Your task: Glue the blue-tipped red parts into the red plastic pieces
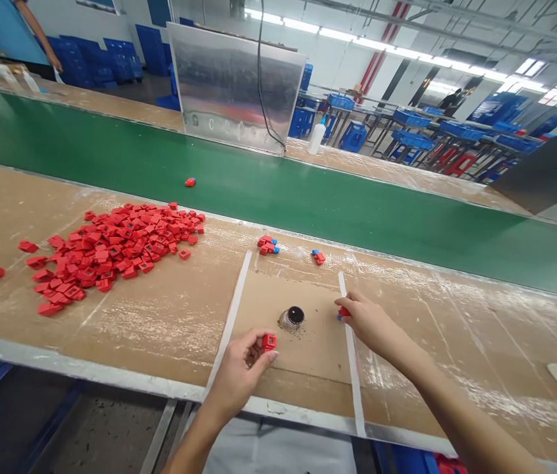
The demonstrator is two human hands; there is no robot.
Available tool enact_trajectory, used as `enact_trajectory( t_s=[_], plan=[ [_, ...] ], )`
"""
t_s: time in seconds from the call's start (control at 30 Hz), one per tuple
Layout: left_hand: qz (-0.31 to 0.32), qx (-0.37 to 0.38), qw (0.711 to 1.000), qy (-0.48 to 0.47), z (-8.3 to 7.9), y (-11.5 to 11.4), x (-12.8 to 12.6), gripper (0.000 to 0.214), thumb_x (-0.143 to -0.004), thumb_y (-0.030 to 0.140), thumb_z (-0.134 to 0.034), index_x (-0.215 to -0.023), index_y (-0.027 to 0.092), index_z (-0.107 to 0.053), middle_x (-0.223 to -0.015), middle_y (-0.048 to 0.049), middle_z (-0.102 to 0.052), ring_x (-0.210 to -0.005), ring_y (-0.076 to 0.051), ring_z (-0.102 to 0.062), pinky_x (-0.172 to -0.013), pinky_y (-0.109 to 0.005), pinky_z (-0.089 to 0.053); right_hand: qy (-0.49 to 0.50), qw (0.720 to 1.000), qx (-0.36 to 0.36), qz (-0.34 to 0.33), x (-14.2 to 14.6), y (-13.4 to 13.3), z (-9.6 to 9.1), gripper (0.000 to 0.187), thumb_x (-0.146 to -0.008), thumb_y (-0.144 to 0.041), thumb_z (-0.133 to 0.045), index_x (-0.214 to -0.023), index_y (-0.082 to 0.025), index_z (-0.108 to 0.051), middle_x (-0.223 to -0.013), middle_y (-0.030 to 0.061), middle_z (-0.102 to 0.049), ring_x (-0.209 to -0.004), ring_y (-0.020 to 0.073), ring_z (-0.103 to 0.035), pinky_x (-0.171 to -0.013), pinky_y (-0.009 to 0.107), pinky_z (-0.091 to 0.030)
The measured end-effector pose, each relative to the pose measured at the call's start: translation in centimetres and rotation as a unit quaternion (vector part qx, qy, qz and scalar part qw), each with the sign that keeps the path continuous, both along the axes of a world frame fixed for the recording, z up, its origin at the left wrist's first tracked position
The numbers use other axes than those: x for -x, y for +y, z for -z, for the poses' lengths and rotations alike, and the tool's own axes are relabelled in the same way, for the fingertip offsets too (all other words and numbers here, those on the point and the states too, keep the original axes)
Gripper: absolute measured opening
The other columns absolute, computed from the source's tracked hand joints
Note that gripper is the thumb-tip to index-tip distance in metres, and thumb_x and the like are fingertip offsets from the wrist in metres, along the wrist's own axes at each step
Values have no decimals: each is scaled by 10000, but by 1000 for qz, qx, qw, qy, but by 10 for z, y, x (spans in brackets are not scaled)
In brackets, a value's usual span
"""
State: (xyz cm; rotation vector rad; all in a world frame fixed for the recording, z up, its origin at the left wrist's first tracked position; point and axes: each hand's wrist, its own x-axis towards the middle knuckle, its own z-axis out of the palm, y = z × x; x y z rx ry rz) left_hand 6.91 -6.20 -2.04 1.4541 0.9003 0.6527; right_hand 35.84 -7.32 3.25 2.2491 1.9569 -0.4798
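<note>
Red plastic block (269,342) is pinched between the thumb and fingertips of your left hand (239,376), one squarish face toward you, no clear long axis. Your right hand (372,324) has its fingers closed on a second small red piece (343,312), blue showing beneath, at three o'clock from one dark-lidded glass jar (291,318). That jar stands on brown cardboard (308,362) between two white strips (350,349); a heap of many red pieces (115,253) lies at nine o'clock.

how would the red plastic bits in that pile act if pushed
They're likely stiff and light: the red plastic pieces keep sharp, boxy corners in a loose heap. Their flat faces suggest they'd slide rather than roll, and a push would probably spread the pile's edge.
</note>
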Motion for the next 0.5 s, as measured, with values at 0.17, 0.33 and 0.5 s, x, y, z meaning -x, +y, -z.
enact_trajectory(
  t_s=[0.17,0.33,0.5],
  plan=[
    [0,-5,1000,-11,1,1,0,282,-920,395,-573,-1101,179,-594,-871,-11,-569,-762,-114,-504,-710,-224,-413,29,999,-31,-15,16,1,3,353,-899,-90,-534,-1252,-102,-508,-1056,127,-614,-947,265,-585,-753,338,-420],
    [4,3,999,-31,2,-1,0,280,-914,382,-586,-1090,166,-601,-883,-18,-574,-788,-117,-521,-725,-221,-424,102,990,-95,-20,19,-2,3,127,-947,-248,-547,-1039,-170,-586,-1028,63,-638,-953,213,-594,-800,328,-450],
    [10,3,1000,-28,1,-3,0,280,-910,385,-591,-1091,173,-616,-865,-13,-573,-780,-117,-523,-707,-219,-421,221,945,-236,-60,27,-19,-13,202,-995,-338,-491,-1140,-233,-584,-1088,24,-619,-925,165,-593,-771,296,-466]
  ],
)
